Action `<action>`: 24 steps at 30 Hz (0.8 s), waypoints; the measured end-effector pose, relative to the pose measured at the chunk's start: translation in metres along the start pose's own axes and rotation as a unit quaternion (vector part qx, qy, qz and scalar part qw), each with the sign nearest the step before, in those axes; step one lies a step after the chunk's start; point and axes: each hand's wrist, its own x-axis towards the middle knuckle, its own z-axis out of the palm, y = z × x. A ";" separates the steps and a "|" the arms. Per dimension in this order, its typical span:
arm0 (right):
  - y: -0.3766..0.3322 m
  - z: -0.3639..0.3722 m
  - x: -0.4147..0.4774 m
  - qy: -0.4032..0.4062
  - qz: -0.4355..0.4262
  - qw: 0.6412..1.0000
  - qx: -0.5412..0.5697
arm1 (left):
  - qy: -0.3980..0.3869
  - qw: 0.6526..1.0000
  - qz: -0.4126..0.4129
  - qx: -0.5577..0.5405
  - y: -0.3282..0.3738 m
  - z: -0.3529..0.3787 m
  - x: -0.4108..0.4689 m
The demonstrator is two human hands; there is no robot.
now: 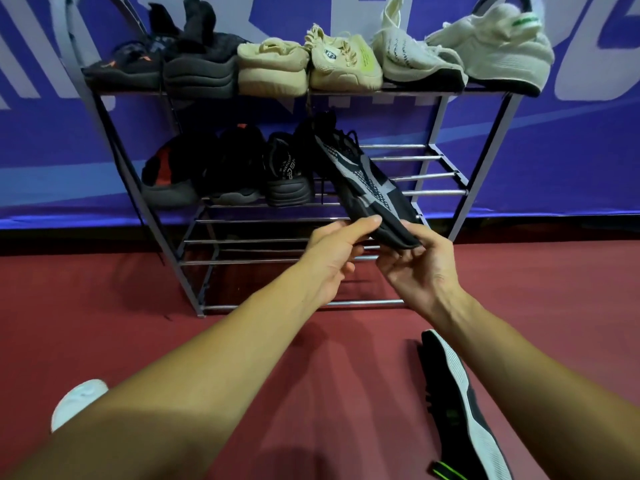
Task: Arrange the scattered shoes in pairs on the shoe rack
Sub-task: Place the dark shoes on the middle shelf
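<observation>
Two bare forearms reach forward from the bottom edge over the red floor (311,393). At far left, a white shoe (78,401) shows on the floor, partly hidden by the left arm. The left hand (332,258) pinches the near end of a black and grey shoe (363,181), thumb laid on top and fingers (347,268) curled beneath. The right hand (419,268) grips the same end from the other side, thumb on the upper edge, fingers bent under it. This shoe slants up and away from the hands, its far end over the middle shelf of the shoe rack (485,161), just beside a black shoe (289,174); whether it rests on the bars I cannot tell. Right of the right arm, a black shoe with a white sole (457,403) lies on the floor. On the top shelf, left to right, stand a dark pair (166,64), a cream pair (308,64) and a pale knit pair (460,50).
</observation>
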 end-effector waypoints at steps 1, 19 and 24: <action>0.002 0.005 0.001 -0.007 0.000 1.000 -0.014 | 0.007 1.000 0.004 -0.001 -0.001 0.000 0.000; 0.007 0.030 0.018 -0.003 0.006 0.998 -0.064 | 0.047 0.998 0.011 -0.051 0.024 -0.023 0.032; 0.006 0.034 0.031 -0.008 -0.009 0.996 -0.093 | 0.025 0.997 0.021 -0.071 0.010 -0.020 0.031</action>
